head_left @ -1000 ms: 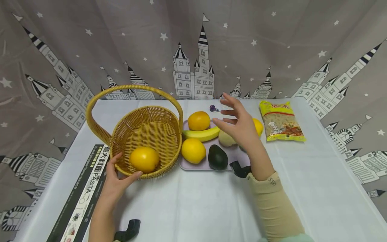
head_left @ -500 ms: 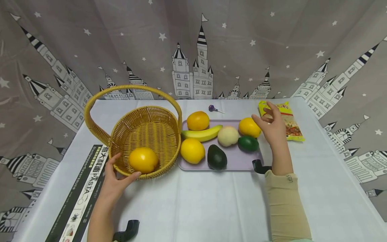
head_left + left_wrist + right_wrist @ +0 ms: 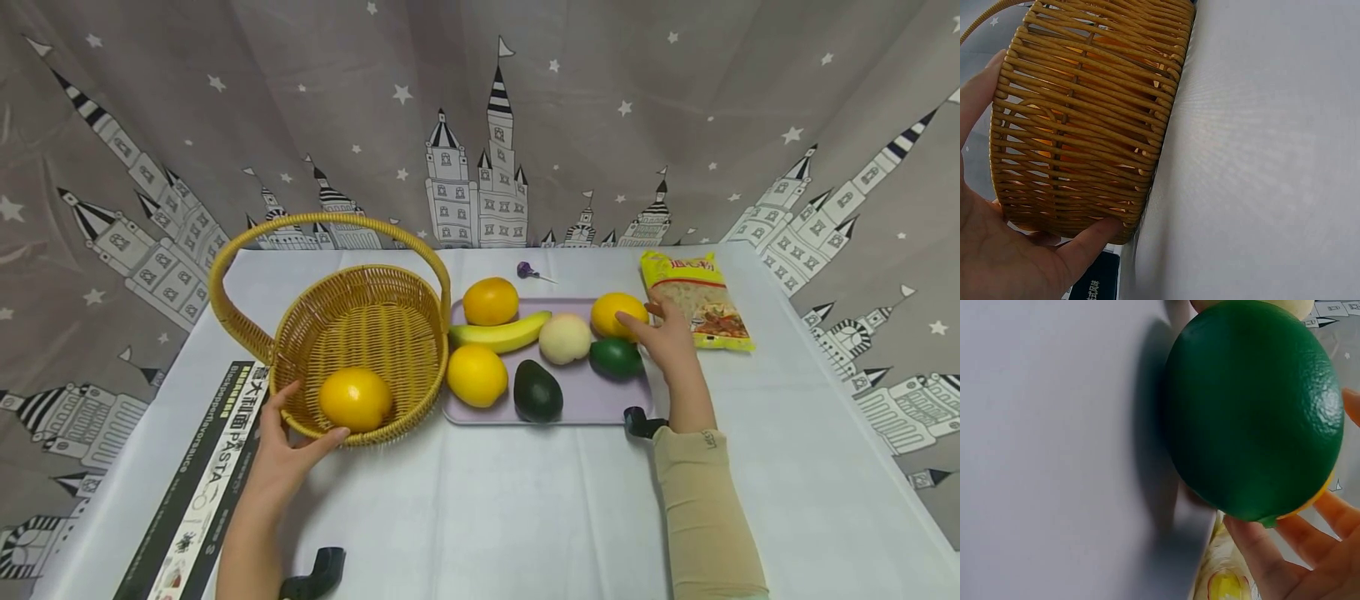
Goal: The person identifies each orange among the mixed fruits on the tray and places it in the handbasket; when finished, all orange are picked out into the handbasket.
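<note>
A round wicker basket [image 3: 360,287] with a tall arched handle stands on the left, a yellow-orange fruit [image 3: 355,399] inside it. My left hand [image 3: 281,454] holds its near left side, one finger at the rim and the thumb along the front; in the left wrist view the thumb touches the low woven wall. My right hand [image 3: 669,333] is at a lemon [image 3: 615,312] on the lilac tray [image 3: 592,410], thumb over its near side, fingers at its right. In the right wrist view a green lime [image 3: 1254,412] hides most of the lemon, so finger contact is unclear.
The tray also bears a pale round fruit [image 3: 565,338], a banana [image 3: 502,333], an avocado [image 3: 537,392] and more yellow fruit [image 3: 477,376]. A pasta bag [image 3: 697,300] lies right, a lollipop [image 3: 525,270] behind the tray, a long pasta box [image 3: 202,483] left of the basket.
My right hand has moved right from above the tray, then down and slightly left to the lemon. My left hand and the basket have stayed where they were.
</note>
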`<state>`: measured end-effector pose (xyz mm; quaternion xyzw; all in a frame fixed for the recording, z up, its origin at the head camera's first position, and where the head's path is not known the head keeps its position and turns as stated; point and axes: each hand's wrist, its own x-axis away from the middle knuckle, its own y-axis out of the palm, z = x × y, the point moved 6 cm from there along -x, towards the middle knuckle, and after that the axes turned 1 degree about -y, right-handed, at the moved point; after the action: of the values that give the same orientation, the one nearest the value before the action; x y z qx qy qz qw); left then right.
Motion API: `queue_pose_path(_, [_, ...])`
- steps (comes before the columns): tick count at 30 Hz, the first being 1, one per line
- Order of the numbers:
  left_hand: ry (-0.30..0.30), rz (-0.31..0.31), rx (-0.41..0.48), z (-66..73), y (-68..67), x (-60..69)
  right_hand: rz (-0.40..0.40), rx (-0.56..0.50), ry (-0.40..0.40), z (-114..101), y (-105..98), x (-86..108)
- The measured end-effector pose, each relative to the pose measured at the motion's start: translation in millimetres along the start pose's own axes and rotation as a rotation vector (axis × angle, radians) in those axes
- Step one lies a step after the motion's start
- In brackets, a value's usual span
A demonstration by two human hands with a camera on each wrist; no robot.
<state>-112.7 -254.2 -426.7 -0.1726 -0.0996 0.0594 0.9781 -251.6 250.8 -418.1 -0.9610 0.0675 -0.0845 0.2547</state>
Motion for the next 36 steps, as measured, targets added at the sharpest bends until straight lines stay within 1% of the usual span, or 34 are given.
queue_pose_path(5, [0.01, 0.004, 0.0, 0.0, -0.4, 0.3, -0.065, 0.027, 0.008, 2, 5, -2.7])
queue_pose_path(10, [0.008, 0.006, 0.001, -1.0, -0.6, 0.2, -0.086, 0.027, 0.015, 4, 9, -4.0])
queue_pose_path(13, [0.002, 0.006, -0.005, -1.7, -0.5, 0.5, -0.076, 0.028, 0.017, 5, 10, -4.6])
queue_pose_path(20, [0.011, 0.007, -0.003, -0.9, -0.8, 0.6, -0.042, 0.02, 0.031, 5, 8, -3.5])
queue_pose_path(25, [-0.003, 0.003, -0.001, -0.8, -0.2, 1.0, -0.027, 0.015, 0.043, 5, 7, -3.6])
queue_pose_path(31, [0.0, 0.003, 0.004, -0.8, 0.3, 1.3, 0.003, 0.02, 0.024, 3, 2, -2.0])
queue_pose_path(36, [-0.002, 0.008, -0.005, 0.0, -0.3, 1.3, 0.027, 0.0, 0.022, -3, -3, 1.3])
